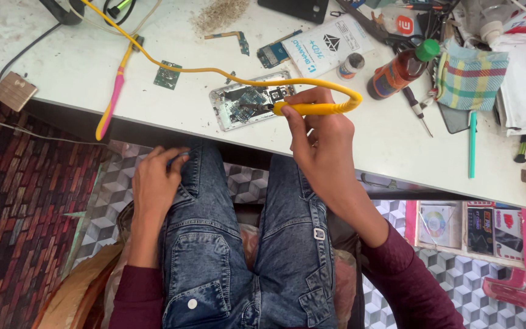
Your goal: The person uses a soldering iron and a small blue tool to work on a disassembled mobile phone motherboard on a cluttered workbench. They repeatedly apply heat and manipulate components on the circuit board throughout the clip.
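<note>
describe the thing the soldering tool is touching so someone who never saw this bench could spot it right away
On the white worktable, look near the front edge, just left of the right hand holding the yellow soldering iron. There lies an opened phone, a silver frame with its green circuit board showing. The other boards nearby are loose and bare; only this one sits in a frame.
</note>
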